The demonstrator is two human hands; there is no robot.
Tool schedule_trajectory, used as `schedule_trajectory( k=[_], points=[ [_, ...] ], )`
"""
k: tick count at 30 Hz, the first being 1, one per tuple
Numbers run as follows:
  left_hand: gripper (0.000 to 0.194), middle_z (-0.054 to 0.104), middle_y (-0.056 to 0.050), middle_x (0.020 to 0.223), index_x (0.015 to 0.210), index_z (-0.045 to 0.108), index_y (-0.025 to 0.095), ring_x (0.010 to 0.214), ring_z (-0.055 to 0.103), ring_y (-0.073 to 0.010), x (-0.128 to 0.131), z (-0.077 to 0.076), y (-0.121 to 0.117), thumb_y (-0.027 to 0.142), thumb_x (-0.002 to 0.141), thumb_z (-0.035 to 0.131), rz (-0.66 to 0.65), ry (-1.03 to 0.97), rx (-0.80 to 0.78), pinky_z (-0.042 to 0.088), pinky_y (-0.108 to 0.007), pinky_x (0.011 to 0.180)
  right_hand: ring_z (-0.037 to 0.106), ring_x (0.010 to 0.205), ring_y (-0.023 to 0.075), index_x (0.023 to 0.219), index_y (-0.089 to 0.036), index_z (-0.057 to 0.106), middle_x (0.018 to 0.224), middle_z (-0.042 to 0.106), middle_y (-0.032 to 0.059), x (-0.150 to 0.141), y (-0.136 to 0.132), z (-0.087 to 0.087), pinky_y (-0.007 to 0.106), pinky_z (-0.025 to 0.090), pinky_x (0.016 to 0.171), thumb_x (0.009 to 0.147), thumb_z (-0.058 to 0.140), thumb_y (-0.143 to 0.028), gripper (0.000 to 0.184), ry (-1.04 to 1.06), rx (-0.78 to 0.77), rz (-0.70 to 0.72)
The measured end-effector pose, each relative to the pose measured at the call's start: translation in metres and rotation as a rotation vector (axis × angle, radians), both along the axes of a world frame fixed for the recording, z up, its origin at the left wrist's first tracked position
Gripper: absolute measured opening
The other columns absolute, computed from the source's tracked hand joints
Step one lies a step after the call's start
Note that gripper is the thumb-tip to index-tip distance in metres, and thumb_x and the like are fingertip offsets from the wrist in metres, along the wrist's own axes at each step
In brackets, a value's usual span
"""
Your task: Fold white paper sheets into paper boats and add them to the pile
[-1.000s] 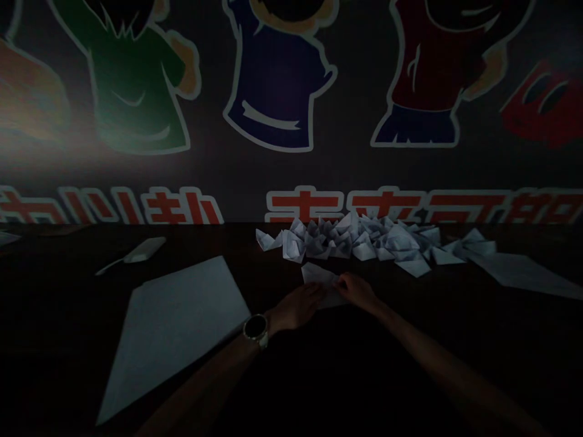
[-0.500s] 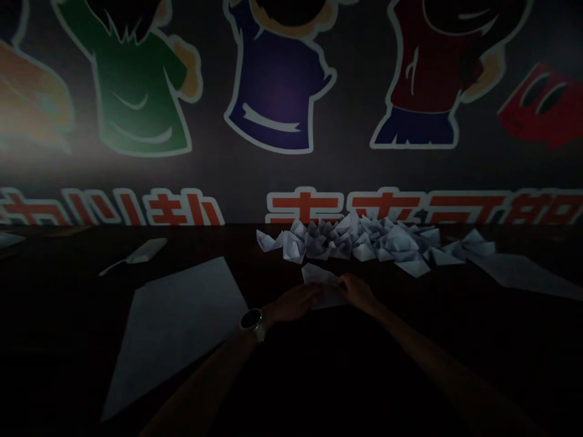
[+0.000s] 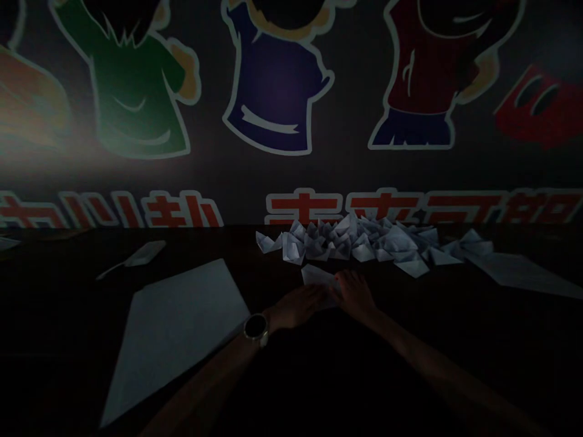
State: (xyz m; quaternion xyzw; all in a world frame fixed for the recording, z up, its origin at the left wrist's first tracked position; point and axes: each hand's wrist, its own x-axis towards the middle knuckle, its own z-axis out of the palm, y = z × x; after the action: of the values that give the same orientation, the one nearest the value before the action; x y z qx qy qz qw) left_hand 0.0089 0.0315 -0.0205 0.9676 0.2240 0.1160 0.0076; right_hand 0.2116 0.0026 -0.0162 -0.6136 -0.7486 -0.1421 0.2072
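Observation:
A partly folded piece of white paper (image 3: 315, 275) lies on the dark table in front of me, its pointed far end showing beyond my fingers. My left hand (image 3: 298, 304), with a watch on the wrist, grips the paper's near left side with curled fingers. On the right, my right hand (image 3: 357, 294) bends over the paper's right side and holds it there. The fingertips of both hands almost meet, and they cover the near part of the paper. Just beyond stands a heap of folded white paper boats (image 3: 359, 240).
A stack of white paper sheets (image 3: 177, 334) lies left of my left arm. Farther back on the left is a white object with a cord (image 3: 146, 253). More flat paper (image 3: 523, 271) rests at the right. Behind the table rises a wall with painted cartoon figures (image 3: 277, 91).
My right hand has turned and come leftward over the paper, covering more of it. My left hand has shifted slightly to the right along the near edge.

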Motion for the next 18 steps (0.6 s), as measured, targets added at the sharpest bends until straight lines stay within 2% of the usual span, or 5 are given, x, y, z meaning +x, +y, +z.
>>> schedule_trajectory(
  k=[4, 6, 9, 13, 18],
  points=[
    [0.041, 0.038, -0.006, 0.139, 0.132, 0.036, 0.02, 0.129, 0.032, -0.0187, -0.001, -0.001, 0.001, 0.026, 0.091, 0.032, -0.005, -0.016, -0.017, 0.028, -0.035, 0.107, 0.035, 0.123, 0.0299, 0.124, -0.011, 0.045, 0.13, 0.045, 0.0184, -0.005, -0.007, -0.017, 0.047, 0.024, 0.099, 0.088, 0.038, -0.031, 0.043, -0.096, 0.056, 0.097],
    [0.042, 0.035, -0.006, 0.141, 0.133, 0.035, 0.021, 0.13, 0.029, -0.0183, -0.001, 0.0, 0.0, 0.025, 0.091, 0.032, -0.013, -0.021, -0.025, 0.026, -0.035, 0.107, 0.024, 0.13, 0.0313, 0.128, -0.01, 0.042, 0.138, 0.036, 0.0191, 0.004, -0.006, -0.026, 0.051, 0.019, 0.102, 0.087, 0.037, -0.032, 0.047, -0.119, 0.045, 0.082],
    [0.043, 0.033, -0.005, 0.142, 0.134, 0.033, 0.021, 0.131, 0.027, -0.0173, -0.001, 0.003, -0.001, 0.022, 0.091, 0.031, -0.036, -0.033, -0.035, 0.025, -0.035, 0.108, 0.015, 0.134, 0.0301, 0.13, -0.011, 0.042, 0.143, 0.028, 0.017, 0.027, -0.005, -0.035, 0.051, 0.016, 0.104, 0.088, 0.035, -0.034, 0.048, -0.128, 0.009, 0.064],
    [0.043, 0.033, -0.005, 0.142, 0.134, 0.033, 0.021, 0.131, 0.028, -0.0178, -0.001, 0.006, -0.002, 0.022, 0.091, 0.032, -0.03, -0.038, -0.065, 0.025, -0.035, 0.108, 0.015, 0.134, 0.0269, 0.131, -0.014, 0.041, 0.143, 0.029, 0.0148, 0.056, -0.01, -0.046, 0.05, 0.019, 0.105, 0.089, 0.029, -0.034, 0.047, -0.069, -0.044, 0.011],
    [0.044, 0.031, -0.004, 0.143, 0.135, 0.031, 0.022, 0.131, 0.026, -0.0174, -0.002, 0.006, -0.002, 0.022, 0.091, 0.032, -0.043, -0.054, -0.074, 0.025, -0.035, 0.108, 0.023, 0.132, 0.0264, 0.133, -0.015, 0.036, 0.142, 0.032, 0.0142, 0.073, -0.011, -0.055, 0.05, 0.025, 0.102, 0.086, 0.029, -0.024, 0.049, -0.009, -0.053, -0.034]
  ],
)
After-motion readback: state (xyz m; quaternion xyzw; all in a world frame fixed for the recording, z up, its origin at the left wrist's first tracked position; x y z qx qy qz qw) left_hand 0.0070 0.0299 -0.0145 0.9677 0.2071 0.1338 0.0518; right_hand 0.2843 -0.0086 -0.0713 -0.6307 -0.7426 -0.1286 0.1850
